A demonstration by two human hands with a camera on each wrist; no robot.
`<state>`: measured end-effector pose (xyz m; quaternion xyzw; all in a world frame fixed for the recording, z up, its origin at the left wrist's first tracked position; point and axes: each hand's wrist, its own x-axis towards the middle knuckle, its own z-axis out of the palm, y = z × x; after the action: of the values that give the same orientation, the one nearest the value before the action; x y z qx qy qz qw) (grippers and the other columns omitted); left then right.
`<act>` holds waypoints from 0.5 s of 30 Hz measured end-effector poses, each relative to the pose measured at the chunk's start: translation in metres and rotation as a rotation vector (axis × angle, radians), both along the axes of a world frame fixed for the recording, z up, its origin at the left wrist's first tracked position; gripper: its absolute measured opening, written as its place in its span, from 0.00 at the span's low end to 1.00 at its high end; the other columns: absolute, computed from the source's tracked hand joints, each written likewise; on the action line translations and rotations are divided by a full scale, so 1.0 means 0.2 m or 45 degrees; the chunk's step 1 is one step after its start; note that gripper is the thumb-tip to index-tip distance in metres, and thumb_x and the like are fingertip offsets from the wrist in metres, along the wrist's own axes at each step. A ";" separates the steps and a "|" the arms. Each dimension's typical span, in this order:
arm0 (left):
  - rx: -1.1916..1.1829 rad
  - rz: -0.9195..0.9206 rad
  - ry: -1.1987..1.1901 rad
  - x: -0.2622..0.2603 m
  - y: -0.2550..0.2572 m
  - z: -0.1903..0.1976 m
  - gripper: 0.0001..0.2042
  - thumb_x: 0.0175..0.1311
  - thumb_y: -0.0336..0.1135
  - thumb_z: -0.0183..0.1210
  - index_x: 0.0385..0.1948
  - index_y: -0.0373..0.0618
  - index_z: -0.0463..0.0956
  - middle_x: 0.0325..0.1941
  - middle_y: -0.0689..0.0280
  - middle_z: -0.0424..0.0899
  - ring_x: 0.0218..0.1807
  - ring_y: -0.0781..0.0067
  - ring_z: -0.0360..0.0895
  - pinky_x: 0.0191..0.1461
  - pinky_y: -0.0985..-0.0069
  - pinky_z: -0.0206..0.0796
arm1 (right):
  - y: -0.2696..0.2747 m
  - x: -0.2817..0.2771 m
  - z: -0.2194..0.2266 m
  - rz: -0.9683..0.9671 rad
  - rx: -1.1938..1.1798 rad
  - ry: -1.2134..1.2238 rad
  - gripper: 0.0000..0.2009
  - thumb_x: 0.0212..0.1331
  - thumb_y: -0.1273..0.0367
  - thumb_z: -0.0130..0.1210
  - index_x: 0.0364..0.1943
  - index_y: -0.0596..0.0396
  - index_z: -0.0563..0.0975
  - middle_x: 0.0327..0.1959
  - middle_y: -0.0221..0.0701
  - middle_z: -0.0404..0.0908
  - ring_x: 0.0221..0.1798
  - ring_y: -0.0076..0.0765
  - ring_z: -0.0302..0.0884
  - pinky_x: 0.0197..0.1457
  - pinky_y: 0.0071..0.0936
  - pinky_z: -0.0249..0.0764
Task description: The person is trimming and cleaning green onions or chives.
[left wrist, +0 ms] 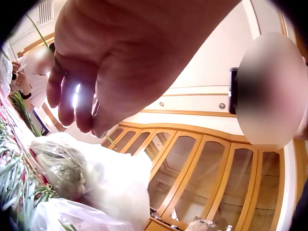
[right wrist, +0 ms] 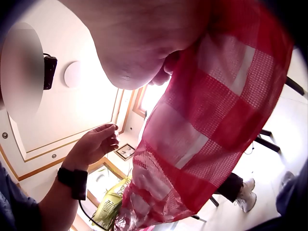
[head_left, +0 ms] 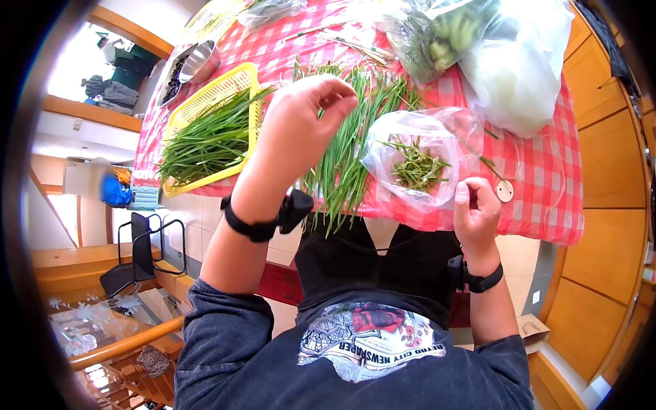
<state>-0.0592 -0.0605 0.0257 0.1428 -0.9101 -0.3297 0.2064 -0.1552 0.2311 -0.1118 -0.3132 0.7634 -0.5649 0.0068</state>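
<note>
My left hand [head_left: 307,116] is raised over the table, its fingers bent toward the thumb. The left wrist view shows a thin green stalk [left wrist: 39,34] running into the fingers of this hand [left wrist: 110,62]. Long green stalks [head_left: 345,147] lie below and beside it. My right hand [head_left: 476,215] is at the table's near edge, fingers curled and thumb beside them, with nothing visible in its grip. Just left of it stands an open clear bag [head_left: 383,147] holding short green and yellowish trimmings [head_left: 420,167]. In the right wrist view, the right hand's fingers [right wrist: 163,72] are mostly hidden.
A yellow basket [head_left: 255,78] of green stalks stands at the left, with a metal bowl [head_left: 200,63] behind it. Bags of vegetables [head_left: 451,37] and a full white bag [head_left: 516,82] are at the back right. A round tag [head_left: 504,190] lies on the checked tablecloth [head_left: 547,198].
</note>
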 end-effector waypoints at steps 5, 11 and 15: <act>-0.248 -0.141 0.043 0.18 0.21 0.00 0.05 0.63 0.29 0.70 0.38 0.43 0.86 0.35 0.61 0.85 0.39 0.59 0.83 0.44 0.67 0.73 | -0.04 0.02 0.05 -0.012 -0.140 0.101 0.12 0.67 0.76 0.60 0.53 0.60 0.80 0.38 0.31 0.81 0.31 0.21 0.73 0.35 0.21 0.72; -0.243 -0.229 0.017 0.25 0.28 -0.08 0.04 0.63 0.29 0.70 0.37 0.46 0.87 0.34 0.63 0.83 0.40 0.58 0.82 0.45 0.65 0.72 | -0.17 0.10 0.37 0.290 -0.030 0.349 0.22 0.59 0.73 0.70 0.59 0.58 0.82 0.51 0.40 0.82 0.44 0.37 0.82 0.47 0.31 0.78; -0.278 -0.228 0.005 0.27 0.30 -0.10 0.04 0.63 0.30 0.70 0.37 0.46 0.86 0.34 0.63 0.82 0.41 0.58 0.81 0.46 0.64 0.72 | -0.24 0.10 0.38 0.365 -0.001 0.364 0.14 0.56 0.71 0.72 0.47 0.57 0.86 0.44 0.39 0.85 0.46 0.47 0.83 0.50 0.37 0.78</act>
<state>-0.0050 -0.0012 0.0060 0.0373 -0.9492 -0.2461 0.1923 -0.1357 0.1840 -0.0360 -0.4955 0.7039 -0.5084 -0.0214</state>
